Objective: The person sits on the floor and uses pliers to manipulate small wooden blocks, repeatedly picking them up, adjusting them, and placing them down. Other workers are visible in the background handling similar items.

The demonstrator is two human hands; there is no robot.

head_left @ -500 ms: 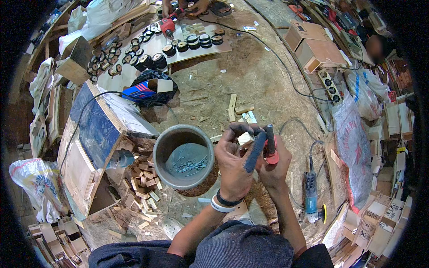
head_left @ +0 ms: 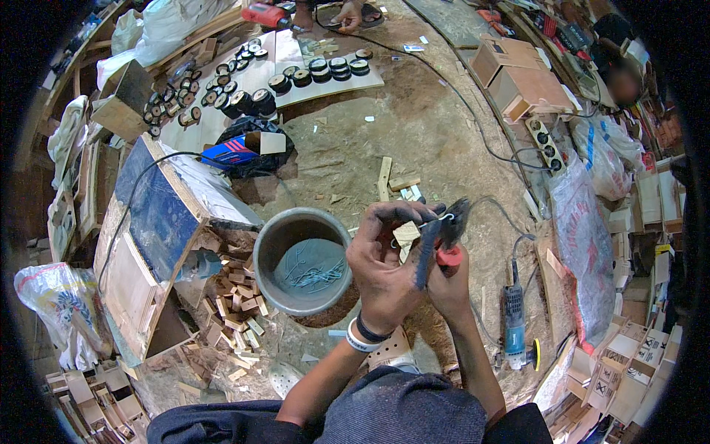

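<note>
In front of me, my left hand (head_left: 383,270) is closed on a small pale wooden block (head_left: 406,234). Its thumb and fingertips are dark, seemingly covered or stained. A thin bent wire (head_left: 447,217) sticks out by those fingertips, its end curled. Close against it on the right, my right hand (head_left: 448,290) grips a red-handled tool (head_left: 449,257), apparently pliers; its dark head is blurred by motion beside the wire. To the left of my hands stands a grey bucket (head_left: 268,285) with many thin wires (head_left: 314,275) inside.
A pile of wooden blocks (head_left: 240,296) lies left of the bucket, beside a blue-topped wooden box (head_left: 159,214). A teal power tool (head_left: 514,325) is at right. Dark spools (head_left: 318,70) stand on a board, near a red drill (head_left: 266,15) and another person's hand (head_left: 349,15).
The tool's head has swung and now blurs next to the wire, whose curled end shows. My left hand has tilted slightly. Far off, the red drill has moved left, away from the other person's hands.
</note>
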